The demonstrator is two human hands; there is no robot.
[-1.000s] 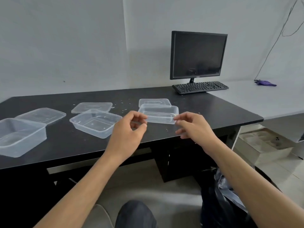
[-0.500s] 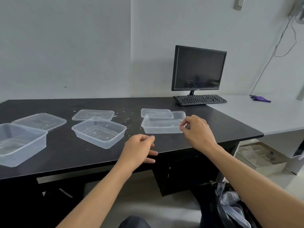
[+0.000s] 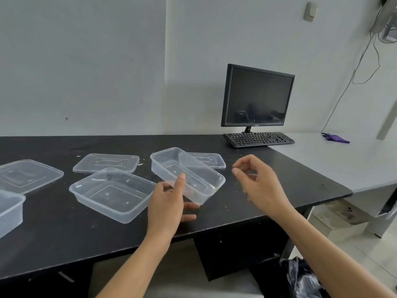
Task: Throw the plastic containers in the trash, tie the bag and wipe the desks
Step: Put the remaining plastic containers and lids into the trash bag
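A clear plastic container (image 3: 189,172) hangs tilted just above the black desk (image 3: 279,190), its long side turned diagonally. My left hand (image 3: 169,203) grips its near corner, thumb on the wall and fingers underneath. My right hand (image 3: 255,181) hovers to the right of it, loosely curled, touching nothing. A second clear container (image 3: 111,194) rests to the left, a third (image 3: 8,211) at the far left edge. Three flat lids lie on the desk: one (image 3: 106,163) behind the second container, one (image 3: 25,175) at the left, one (image 3: 209,160) behind the held container. A black trash bag (image 3: 300,278) stands on the floor at lower right.
Crumbs are scattered over the black desk. A monitor (image 3: 256,95) and keyboard (image 3: 257,138) stand at its back right. A white desk (image 3: 343,164) adjoins on the right with a purple cloth (image 3: 336,138) on it. A white box (image 3: 335,220) sits under that desk.
My right hand has let go of the container and drawn back to the right. My left hand has come up and taken it, and it now sits tilted and turned diagonally.
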